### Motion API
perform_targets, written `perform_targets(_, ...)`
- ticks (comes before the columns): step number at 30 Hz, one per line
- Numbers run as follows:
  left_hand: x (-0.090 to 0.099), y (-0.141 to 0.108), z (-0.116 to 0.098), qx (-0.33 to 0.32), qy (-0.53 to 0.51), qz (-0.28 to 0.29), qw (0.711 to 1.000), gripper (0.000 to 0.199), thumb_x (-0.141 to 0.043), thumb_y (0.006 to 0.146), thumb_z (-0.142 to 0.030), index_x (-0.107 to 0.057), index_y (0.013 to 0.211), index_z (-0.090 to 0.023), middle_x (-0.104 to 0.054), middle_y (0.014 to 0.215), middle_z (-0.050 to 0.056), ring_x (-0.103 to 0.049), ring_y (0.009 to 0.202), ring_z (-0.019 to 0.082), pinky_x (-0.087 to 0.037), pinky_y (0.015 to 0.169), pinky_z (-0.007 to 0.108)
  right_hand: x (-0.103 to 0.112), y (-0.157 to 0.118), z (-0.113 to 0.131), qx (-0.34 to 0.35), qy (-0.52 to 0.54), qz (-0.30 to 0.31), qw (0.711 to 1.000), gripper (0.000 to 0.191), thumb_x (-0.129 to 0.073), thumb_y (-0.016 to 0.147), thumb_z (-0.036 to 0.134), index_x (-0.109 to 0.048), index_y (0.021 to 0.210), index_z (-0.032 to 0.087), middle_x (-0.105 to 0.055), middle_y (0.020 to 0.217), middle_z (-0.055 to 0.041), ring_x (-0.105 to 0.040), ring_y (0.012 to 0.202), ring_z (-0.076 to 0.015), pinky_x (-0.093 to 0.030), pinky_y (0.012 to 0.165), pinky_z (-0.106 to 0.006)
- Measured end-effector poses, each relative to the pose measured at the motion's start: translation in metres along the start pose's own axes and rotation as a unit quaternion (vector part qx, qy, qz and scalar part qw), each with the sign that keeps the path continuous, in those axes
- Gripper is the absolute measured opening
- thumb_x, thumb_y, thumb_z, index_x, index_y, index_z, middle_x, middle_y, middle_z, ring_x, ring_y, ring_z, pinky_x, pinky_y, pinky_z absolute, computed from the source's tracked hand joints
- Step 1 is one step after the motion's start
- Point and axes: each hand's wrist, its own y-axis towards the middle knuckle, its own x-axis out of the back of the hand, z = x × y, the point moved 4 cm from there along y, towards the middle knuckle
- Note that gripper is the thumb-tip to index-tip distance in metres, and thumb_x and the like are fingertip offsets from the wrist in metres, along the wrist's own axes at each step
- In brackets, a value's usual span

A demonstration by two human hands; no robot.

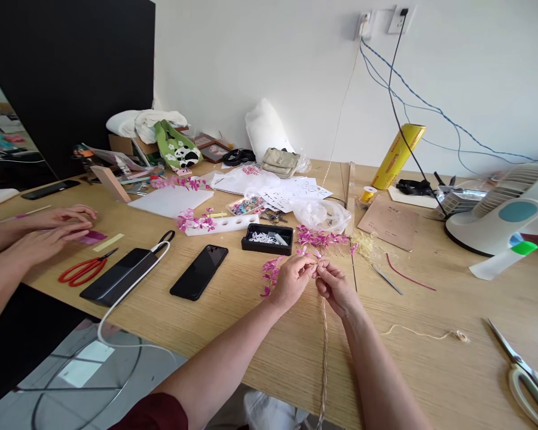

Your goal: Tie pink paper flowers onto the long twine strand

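And here we are over the wooden tabletop (412, 370), both hands meeting: the left hand (290, 282) and the right hand (338, 289), each with thumb and forefinger pressed together, clamped, by the look of it, on the upper end of a braided cord (325, 346). The exact strand in that pinch is too small to make out from here. Down runs the cord from under the right hand, toward the body and past the table's front edge. It looks light and limp, likely dry rather than slippery, its strands apt to fray, so the grip belongs near the top, right at the fingertips. Just beyond lies a magenta flower sprig (319, 237), petals probably easily crushed; another sprig (269, 276) sits just beside the left hand. Tight quarters ahead, with the black tray (256, 246) near, but room opens rightward between forearm and scissors (522, 365), a loose string coil (461, 337) lying there.
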Motion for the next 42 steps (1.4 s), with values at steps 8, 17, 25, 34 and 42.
perform_targets(8,-0.001,0.000,0.017,0.113,-0.076,-0.018,0.990,0.016,-0.058,0.075,-0.029,-0.067,0.070,-0.017,-0.058,0.067,0.002,-0.049,0.067,0.013,-0.037,0.063,0.024,-0.004,0.000,-0.002,-0.010,-0.033,0.019,0.999,0.024,-0.068,0.069,0.038,-0.059,0.069,0.017,-0.053,0.061,0.0022,-0.030,0.041,-0.0031,-0.013,0.039,-0.023)
perform_targets(17,0.001,0.002,0.012,0.092,-0.101,-0.023,0.990,0.019,-0.059,0.075,-0.031,-0.066,0.063,-0.018,-0.056,0.066,0.002,-0.049,0.068,0.014,-0.039,0.067,0.025,-0.004,-0.001,0.000,-0.013,-0.031,0.004,0.999,0.026,-0.069,0.068,0.040,-0.056,0.065,0.017,-0.051,0.056,0.0027,-0.027,0.040,-0.0035,-0.011,0.040,-0.023)
perform_targets(25,0.003,0.004,0.014,0.067,-0.066,-0.037,0.995,0.010,-0.060,0.073,-0.024,-0.066,0.068,-0.019,-0.057,0.070,0.002,-0.051,0.068,0.013,-0.038,0.065,0.024,-0.002,0.000,-0.001,-0.010,-0.023,0.006,1.000,0.025,-0.069,0.069,0.038,-0.057,0.067,0.017,-0.049,0.055,0.0033,-0.025,0.039,-0.0025,-0.010,0.040,-0.023)
perform_targets(34,0.001,0.002,0.012,0.111,-0.093,-0.002,0.989,0.018,-0.054,0.079,-0.031,-0.062,0.072,-0.016,-0.058,0.069,0.002,-0.050,0.066,0.014,-0.037,0.063,0.024,-0.003,0.000,0.002,-0.008,-0.017,-0.011,1.000,0.022,-0.072,0.065,0.034,-0.059,0.069,0.017,-0.053,0.062,0.0028,-0.028,0.041,-0.0025,-0.011,0.040,-0.023)
perform_targets(42,0.001,0.003,0.014,0.096,-0.076,0.004,0.993,0.024,-0.055,0.078,-0.033,-0.061,0.063,-0.015,-0.053,0.065,0.001,-0.047,0.067,0.012,-0.036,0.065,0.023,-0.001,0.000,0.000,-0.012,-0.040,-0.004,0.999,0.022,-0.071,0.067,0.035,-0.059,0.068,0.016,-0.052,0.058,0.0029,-0.027,0.039,-0.0025,-0.010,0.040,-0.024)
